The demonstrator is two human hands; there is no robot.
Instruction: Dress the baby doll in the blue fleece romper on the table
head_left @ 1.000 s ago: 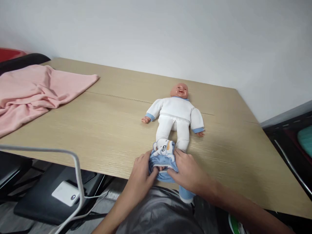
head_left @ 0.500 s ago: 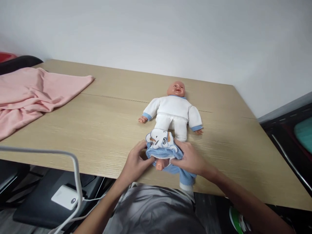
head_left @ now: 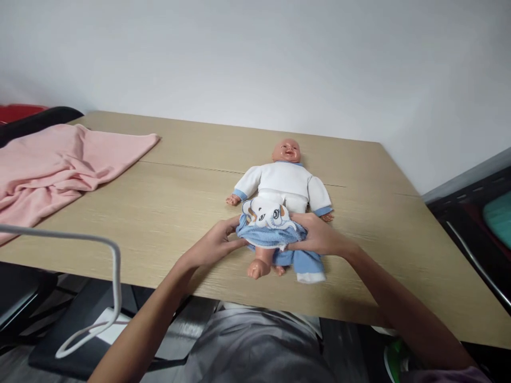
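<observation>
A baby doll (head_left: 284, 177) in a white top with blue cuffs lies on its back, head toward the wall. Blue doll pants (head_left: 265, 235) with a white cartoon animal face are bunched around its legs. My left hand (head_left: 217, 242) grips their left edge, thumb toward me and fingers partly hidden behind the cloth. On the other edge, my right hand (head_left: 319, 234) holds the pants the same way. One bare foot (head_left: 258, 267) sticks out below the bunched cloth, and part of the second foot shows beside it. An empty pant leg (head_left: 309, 266) hangs flat at the right.
A crumpled pink blanket (head_left: 80, 159) covers the left end of the wooden table (head_left: 191, 191). A grey cable (head_left: 114, 276) loops at the lower left above a black chair (head_left: 51, 340) carrying a white device. Dark furniture (head_left: 471, 213) stands at the right.
Both hands have moved the bunched pants up the doll's legs, away from me. The foot now shows further out of the cloth, and the loose pant leg has shifted onto the table.
</observation>
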